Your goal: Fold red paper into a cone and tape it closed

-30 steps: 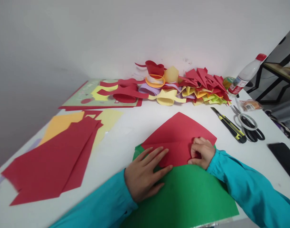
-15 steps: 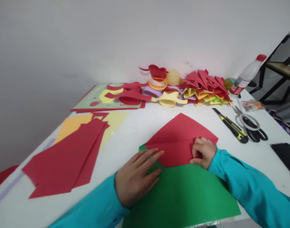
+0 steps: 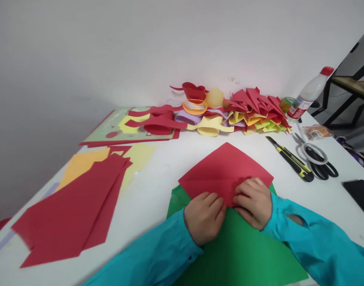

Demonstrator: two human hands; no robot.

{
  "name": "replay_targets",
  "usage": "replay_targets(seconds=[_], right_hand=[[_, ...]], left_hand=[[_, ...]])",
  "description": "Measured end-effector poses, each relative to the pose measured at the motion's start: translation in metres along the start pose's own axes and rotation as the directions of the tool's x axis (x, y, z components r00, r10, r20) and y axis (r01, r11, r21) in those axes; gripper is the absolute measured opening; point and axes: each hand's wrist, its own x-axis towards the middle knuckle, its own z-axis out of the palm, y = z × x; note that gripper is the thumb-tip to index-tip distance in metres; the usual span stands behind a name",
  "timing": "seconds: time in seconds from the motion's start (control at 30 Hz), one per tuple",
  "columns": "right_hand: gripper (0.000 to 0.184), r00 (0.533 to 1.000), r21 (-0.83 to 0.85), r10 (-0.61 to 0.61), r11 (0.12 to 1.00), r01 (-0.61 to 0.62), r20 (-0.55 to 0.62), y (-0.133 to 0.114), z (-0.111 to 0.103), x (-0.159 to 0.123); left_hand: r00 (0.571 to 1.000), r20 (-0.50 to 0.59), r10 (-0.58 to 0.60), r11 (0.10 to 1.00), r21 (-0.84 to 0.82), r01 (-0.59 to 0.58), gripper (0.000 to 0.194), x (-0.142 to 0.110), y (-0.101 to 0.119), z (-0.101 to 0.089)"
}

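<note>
A sheet of red paper (image 3: 225, 165) lies on top of a green sheet (image 3: 241, 246), its far corner pointing toward the wall. A faint crease runs across its middle. My left hand (image 3: 205, 218) has its fingers curled and pinches the near edge of the red paper. Just to the right, my right hand (image 3: 253, 202) also closes on that near edge, thumb below and fingers on top. The fingertips of both hands partly hide the paper's near edge.
Cut red paper pieces (image 3: 71, 206) lie at left. Along the wall stand paper rings (image 3: 196, 107) and a pile of folded paper (image 3: 256, 111). At right are a utility knife (image 3: 290, 159), scissors (image 3: 323, 169), a tape roll (image 3: 314, 154), a bottle (image 3: 308, 97) and a black phone-like slab (image 3: 360, 198).
My left hand has moved right from the red paper's left side and curled its fingers onto the near edge. My right hand has shifted slightly toward me.
</note>
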Motion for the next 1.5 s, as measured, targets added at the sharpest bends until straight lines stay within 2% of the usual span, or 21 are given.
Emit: replay_targets(seconds=[0.07,0.13,0.23,0.37,0.6,0.73,1.07,1.27,1.5], right_hand=[[0.015,0.991,-0.064,-0.066,0.996,0.059,-0.117,-0.003,0.006,0.003],[0.019,0.979,-0.116,-0.107,0.989,0.087,-0.177,-0.007,0.01,0.005],[0.021,0.973,-0.147,-0.154,0.981,0.129,-0.174,-0.013,0.009,0.009],[0.022,0.968,-0.126,-0.158,0.983,0.135,-0.194,-0.017,0.005,0.008],[0.021,0.967,-0.124,-0.166,0.982,0.144,-0.194,-0.016,0.001,0.006],[0.018,0.965,-0.109,-0.148,0.986,0.127,-0.216,-0.014,-0.002,0.007],[0.016,0.961,-0.154,-0.088,0.987,0.048,-0.263,0.0,-0.006,0.006],[0.011,0.96,-0.197,-0.127,0.977,0.078,-0.249,0.005,-0.013,0.01],[0.011,0.959,-0.235,-0.111,0.971,0.048,-0.262,0.011,-0.019,0.01]], left_hand=[[0.999,-0.042,-0.002,1.0,-0.003,0.002,0.022,-0.002,0.001,0.001],[0.997,-0.075,-0.016,1.0,-0.006,0.015,0.02,-0.002,0.003,0.003],[0.993,-0.107,-0.043,0.999,-0.017,0.041,0.018,-0.002,0.005,0.003],[0.985,-0.153,-0.073,0.997,-0.027,0.07,0.014,-0.003,0.008,0.001],[0.989,-0.137,-0.051,0.999,-0.01,0.05,0.011,-0.005,0.008,-0.005],[0.992,-0.118,-0.034,0.999,0.017,0.037,0.008,-0.006,0.004,-0.007],[0.986,-0.163,-0.043,0.993,0.098,0.059,0.004,-0.004,-0.012,-0.012],[0.982,-0.184,-0.04,0.989,0.135,0.066,0.004,-0.003,-0.018,-0.016],[0.976,-0.214,-0.034,0.982,0.176,0.073,0.004,-0.004,-0.028,-0.021]])
